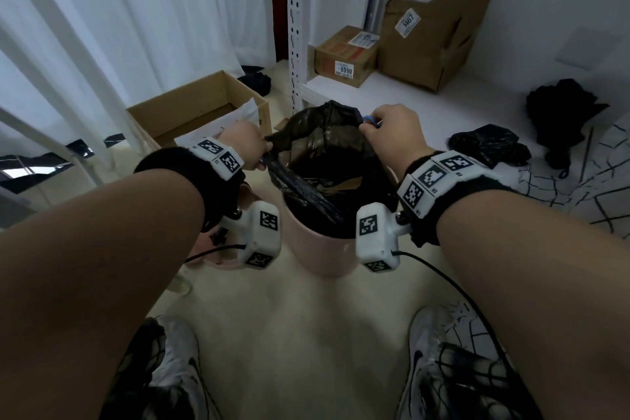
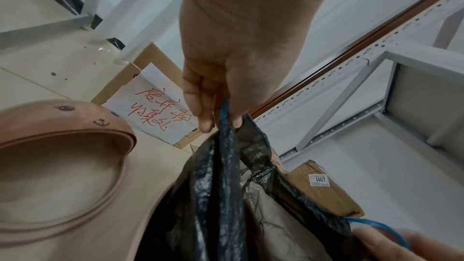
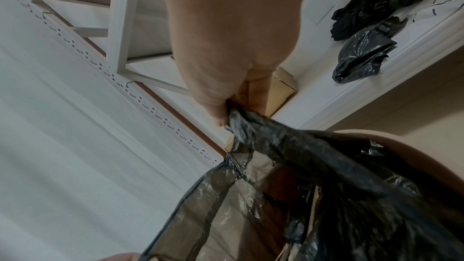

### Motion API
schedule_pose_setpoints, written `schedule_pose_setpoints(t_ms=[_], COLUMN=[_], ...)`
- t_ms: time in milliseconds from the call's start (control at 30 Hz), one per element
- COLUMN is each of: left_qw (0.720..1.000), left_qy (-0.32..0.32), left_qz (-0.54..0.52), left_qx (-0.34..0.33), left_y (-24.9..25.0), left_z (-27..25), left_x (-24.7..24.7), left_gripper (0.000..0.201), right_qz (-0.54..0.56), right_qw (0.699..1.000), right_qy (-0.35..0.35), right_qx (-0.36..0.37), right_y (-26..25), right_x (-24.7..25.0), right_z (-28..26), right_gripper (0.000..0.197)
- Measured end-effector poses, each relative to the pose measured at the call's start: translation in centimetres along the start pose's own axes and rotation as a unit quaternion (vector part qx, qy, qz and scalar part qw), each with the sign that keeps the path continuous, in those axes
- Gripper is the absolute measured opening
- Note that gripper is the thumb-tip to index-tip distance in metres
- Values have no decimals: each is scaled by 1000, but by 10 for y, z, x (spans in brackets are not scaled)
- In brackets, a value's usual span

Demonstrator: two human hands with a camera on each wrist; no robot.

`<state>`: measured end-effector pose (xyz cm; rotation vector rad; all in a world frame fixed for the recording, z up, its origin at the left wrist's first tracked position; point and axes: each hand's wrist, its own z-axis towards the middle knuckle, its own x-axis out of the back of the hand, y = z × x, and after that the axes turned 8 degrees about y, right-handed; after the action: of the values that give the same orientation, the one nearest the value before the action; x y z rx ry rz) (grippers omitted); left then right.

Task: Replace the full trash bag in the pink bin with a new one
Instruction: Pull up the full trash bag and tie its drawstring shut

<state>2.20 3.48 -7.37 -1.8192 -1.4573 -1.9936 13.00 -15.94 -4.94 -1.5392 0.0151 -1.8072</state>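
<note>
Both hands (image 1: 250,147) (image 1: 392,133) pinching crinkly black bag (image 1: 324,160), round pink bin (image 1: 320,256)

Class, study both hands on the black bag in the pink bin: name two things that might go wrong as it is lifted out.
1. The trash bag is thin and held only at its bunched top by the left hand and right hand; it may tear.
2. The pink bin stands unheld, so it may lift or tip with the bag.
</note>
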Motion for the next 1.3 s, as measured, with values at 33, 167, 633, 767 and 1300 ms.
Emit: schedule_pose_setpoints(t_ms=[33, 167, 633, 767, 1300], left_qw=[998, 974, 973, 971, 986], left_qy=[4, 11, 87, -12, 5], left_qz=[-54, -228, -196, 195, 96], left_qx=[7, -9, -92, -140, -136], left_y=[2, 17, 43, 26, 13], left_z=[0, -6, -9, -13, 0], left_x=[-1, 2, 17, 12, 11], left_gripper=[28, 30, 34, 97, 40], right_qz=[5, 37, 241, 329, -206], right_qw=[1000, 998, 967, 939, 948], right_qy=[-7, -53, 63, 29, -240], right_qx=[-2, -12, -49, -98, 25], right_y=[2, 10, 5, 3, 28], right_x=[0, 0, 6, 2, 0], right_z=[0, -1, 11, 6, -15], right_gripper=[26, 24, 30, 21, 106])
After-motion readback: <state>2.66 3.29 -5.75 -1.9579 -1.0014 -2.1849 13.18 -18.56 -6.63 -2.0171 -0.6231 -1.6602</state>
